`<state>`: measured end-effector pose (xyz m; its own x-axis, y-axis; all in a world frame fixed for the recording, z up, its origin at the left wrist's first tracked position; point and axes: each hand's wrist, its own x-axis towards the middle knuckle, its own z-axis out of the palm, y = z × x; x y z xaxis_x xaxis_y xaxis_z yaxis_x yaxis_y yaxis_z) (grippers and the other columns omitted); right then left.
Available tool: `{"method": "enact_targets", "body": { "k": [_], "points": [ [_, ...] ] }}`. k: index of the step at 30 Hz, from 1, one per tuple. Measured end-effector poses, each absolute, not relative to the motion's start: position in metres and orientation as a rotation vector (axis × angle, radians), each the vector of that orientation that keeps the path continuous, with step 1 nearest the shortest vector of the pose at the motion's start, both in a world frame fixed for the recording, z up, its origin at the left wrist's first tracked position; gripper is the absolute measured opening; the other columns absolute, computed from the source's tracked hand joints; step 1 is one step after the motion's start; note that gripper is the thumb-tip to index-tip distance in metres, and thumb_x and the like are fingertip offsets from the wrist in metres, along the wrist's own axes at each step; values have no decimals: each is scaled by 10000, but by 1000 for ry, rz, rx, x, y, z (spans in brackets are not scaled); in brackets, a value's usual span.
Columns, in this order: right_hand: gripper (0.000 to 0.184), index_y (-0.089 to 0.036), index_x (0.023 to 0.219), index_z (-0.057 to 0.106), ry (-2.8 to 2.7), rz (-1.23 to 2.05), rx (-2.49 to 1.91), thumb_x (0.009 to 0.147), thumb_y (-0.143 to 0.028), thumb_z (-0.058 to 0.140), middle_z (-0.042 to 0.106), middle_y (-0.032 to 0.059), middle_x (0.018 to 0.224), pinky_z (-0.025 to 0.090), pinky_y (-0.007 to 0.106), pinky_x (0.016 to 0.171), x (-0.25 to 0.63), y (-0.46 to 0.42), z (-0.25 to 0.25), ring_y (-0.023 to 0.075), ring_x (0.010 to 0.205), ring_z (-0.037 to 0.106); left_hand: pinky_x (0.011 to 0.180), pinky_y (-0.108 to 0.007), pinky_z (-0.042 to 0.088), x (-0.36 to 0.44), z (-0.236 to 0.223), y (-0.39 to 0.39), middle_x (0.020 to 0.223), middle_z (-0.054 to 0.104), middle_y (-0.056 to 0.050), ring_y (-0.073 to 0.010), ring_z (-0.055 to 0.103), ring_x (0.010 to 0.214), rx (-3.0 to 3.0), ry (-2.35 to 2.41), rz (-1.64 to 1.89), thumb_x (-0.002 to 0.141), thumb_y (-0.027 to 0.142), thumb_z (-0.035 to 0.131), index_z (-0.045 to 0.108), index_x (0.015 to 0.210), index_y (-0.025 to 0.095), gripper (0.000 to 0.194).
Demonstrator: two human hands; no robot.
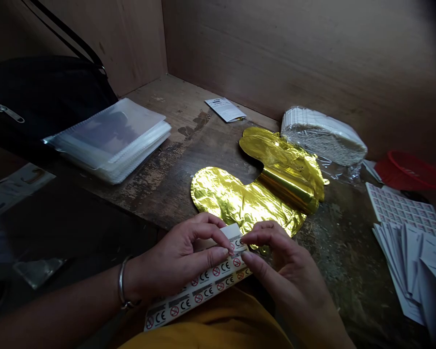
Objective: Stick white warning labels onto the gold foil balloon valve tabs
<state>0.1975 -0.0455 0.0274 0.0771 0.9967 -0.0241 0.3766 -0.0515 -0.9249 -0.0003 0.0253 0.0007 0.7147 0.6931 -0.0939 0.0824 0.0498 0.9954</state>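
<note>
White label sheet (199, 288) juts past the surface's (160, 194) front edge; left hand (174, 257) and right hand (283, 261) meet, pinching its end just beside crumpled gold foil (236, 203).

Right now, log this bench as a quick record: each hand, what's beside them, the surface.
Left hand: fingertips on the CE sticker strip, silver bangle at wrist
Right hand: fingertips at the same strip's upper end
Beside hands: gold foil balloon
Behind that: second gold foil balloon
Surface: worn wooden bench

Wooden bench (207, 150) under foil balloons (225, 196)
</note>
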Motion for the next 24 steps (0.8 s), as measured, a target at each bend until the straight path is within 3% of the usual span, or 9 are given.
{"method": "enact_targets", "body": {
  "k": [8, 10, 12, 14, 16, 18, 21, 24],
  "points": [
    [75, -230, 804, 666, -1421, 1075, -1553, 870, -256, 639, 544, 21, 905, 448, 269, 764, 197, -48, 32, 160, 870, 561, 906, -260, 451, 1, -6, 19, 1116, 562, -11, -155, 573, 1033, 1566, 683, 595, 900, 273, 614, 702, 957, 249, 107],
    [90, -233, 804, 667, -1336, 1067, -1560, 875, -281, 637, 545, 22, 923, 450, 252, 730, 200, -46, 32, 157, 867, 557, 878, -271, 469, 1, -7, 18, 1064, 609, -2, -153, 603, 974, 1629, 724, 581, 903, 265, 607, 614, 1195, 295, 293],
    [106, -232, 792, 666, -1243, 1021, -1573, 866, -306, 650, 557, 14, 902, 448, 233, 705, 205, -42, 32, 148, 842, 550, 809, -273, 494, -2, -5, 22, 997, 645, 10, -148, 630, 867, 1668, 806, 523, 883, 258, 627, 357, 1441, 307, 622],
    [126, -222, 772, 670, -1179, 982, -1613, 846, -324, 674, 584, 7, 858, 444, 222, 701, 210, -37, 29, 140, 811, 547, 751, -257, 505, -8, 1, 29, 963, 665, 18, -147, 645, 820, 1682, 857, 408, 869, 245, 635, 263, 1482, 276, 718],
    [157, -204, 763, 677, -1125, 1032, -1680, 829, -346, 693, 608, 2, 802, 439, 217, 678, 213, -31, 24, 128, 755, 544, 719, -232, 504, -14, 11, 39, 937, 682, 21, -143, 656, 815, 1743, 803, 227, 885, 229, 605, 512, 1309, 251, 436],
    [207, -184, 759, 683, -1031, 1166, -1726, 808, -383, 710, 604, -8, 723, 422, 205, 605, 214, -27, 18, 107, 663, 518, 716, -231, 501, -18, 20, 46, 867, 686, 16, -143, 653, 793, 1933, 696, 110, 891, 209, 589, 667, 991, 217, 127],
    [296, -163, 742, 666, -820, 1318, -1736, 752, -447, 750, 535, -47, 574, 338, 177, 472, 212, -25, 9, 59, 502, 404, 875, -313, 490, -17, 20, 47, 893, 686, -20, -180, 639, 910, 2354, 551, 217, 880, 175, 607, 659, 819, 201, 85],
    [346, -156, 742, 646, -617, 1406, -1711, 692, -464, 796, 492, -74, 504, 279, 161, 418, 209, -27, 3, 31, 430, 331, 1106, -450, 343, -14, 2, 42, 1195, 639, -64, -233, 540, 1198, 2642, 423, 394, 907, 182, 586, 654, 852, 215, 93]
  ]
}}
